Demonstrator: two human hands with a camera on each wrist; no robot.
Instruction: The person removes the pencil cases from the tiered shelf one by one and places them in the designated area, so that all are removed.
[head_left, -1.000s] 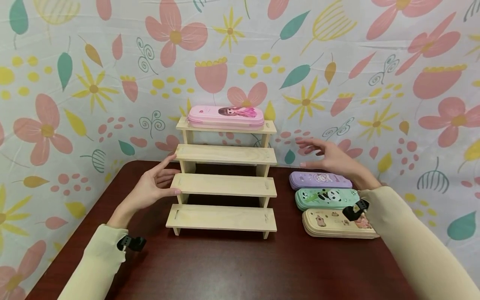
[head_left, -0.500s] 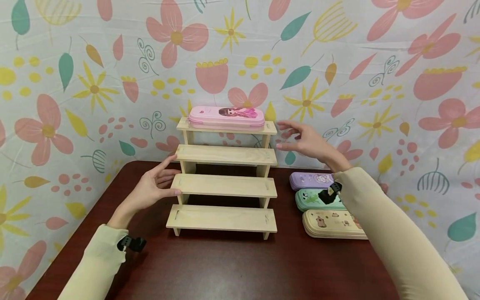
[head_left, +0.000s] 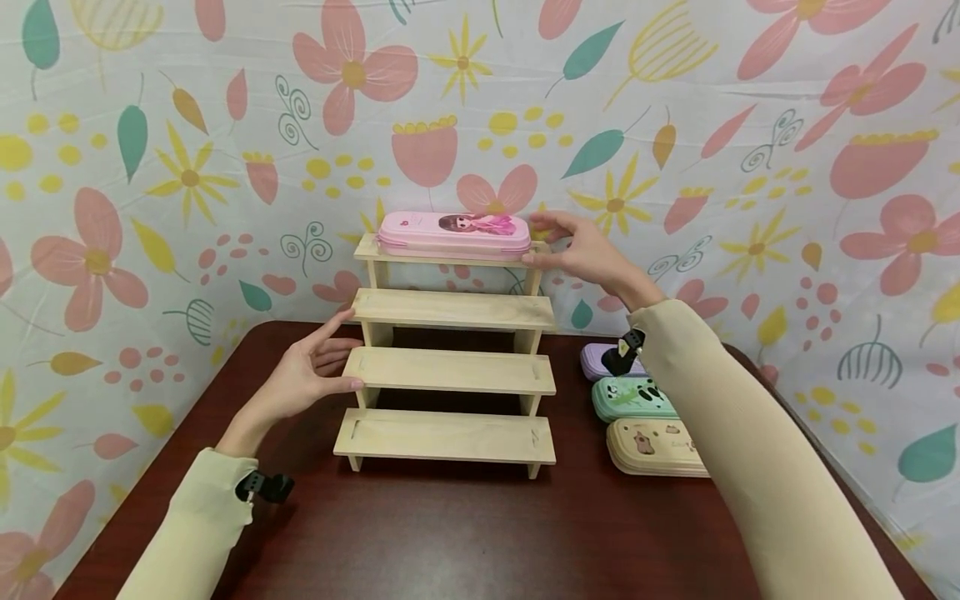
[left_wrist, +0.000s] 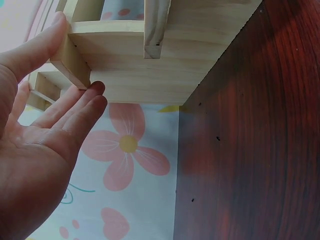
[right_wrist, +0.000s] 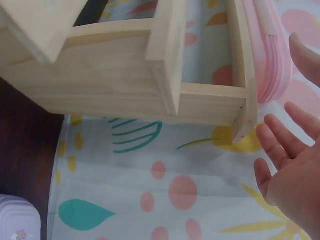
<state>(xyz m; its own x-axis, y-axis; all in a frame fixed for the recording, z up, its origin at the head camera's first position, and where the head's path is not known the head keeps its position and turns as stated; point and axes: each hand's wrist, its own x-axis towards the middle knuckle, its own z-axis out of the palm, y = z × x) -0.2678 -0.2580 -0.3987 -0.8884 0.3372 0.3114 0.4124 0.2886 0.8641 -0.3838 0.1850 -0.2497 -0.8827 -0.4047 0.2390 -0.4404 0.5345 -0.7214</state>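
A pale wooden stand (head_left: 450, 369) with several stepped shelves stands on the table. My left hand (head_left: 306, 375) holds its left side, thumb and fingers on either side of a shelf end; in the left wrist view the hand (left_wrist: 45, 130) has that plank end (left_wrist: 70, 62) between them. On the top shelf lies a pink pencil case (head_left: 453, 234) with a doll picture. My right hand (head_left: 581, 246) is at the case's right end, fingers spread and thumb near the shelf end. In the right wrist view, the hand (right_wrist: 295, 150) stands apart from the pink case (right_wrist: 272, 55).
Right of the stand, three pencil cases lie in a row: lilac (head_left: 596, 360), green with a panda (head_left: 626, 398) and cream (head_left: 652, 447). My right forearm partly covers them. A flower-printed cloth (head_left: 247, 125) hangs behind the dark wooden table (head_left: 450, 533).
My right hand has moved left from above the lilac case to the right end of the pink pencil case. The left hand and the stand have stayed in place.
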